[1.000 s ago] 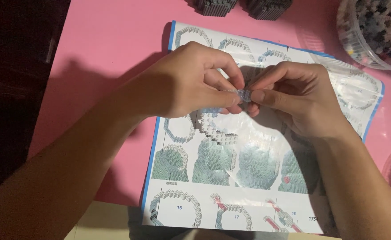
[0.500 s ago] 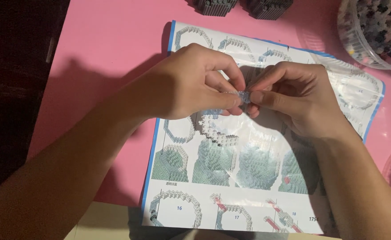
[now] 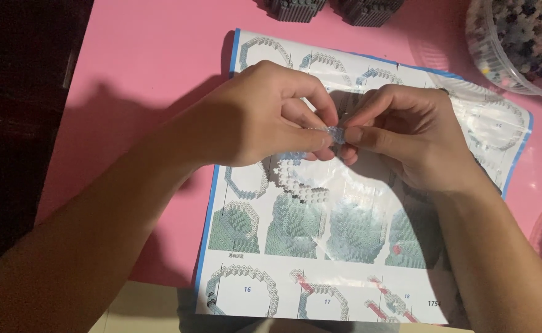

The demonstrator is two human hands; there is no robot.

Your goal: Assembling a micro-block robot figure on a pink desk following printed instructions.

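Pinching together, fingers of left hand (image 3: 255,117) and right hand (image 3: 406,132) grip a small bluish brick piece (image 3: 334,134).

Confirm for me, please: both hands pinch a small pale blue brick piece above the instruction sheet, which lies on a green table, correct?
Not quite: in the head view the table is pink, not green. The rest holds: the left hand and right hand pinch the small pale blue brick piece above the instruction sheet.

table (image 3: 154,74): pink | instruction sheet (image 3: 357,246): blue-edged, grey-green diagrams | brick chain (image 3: 299,182): white | held brick (image 3: 334,133): seemingly pale blue
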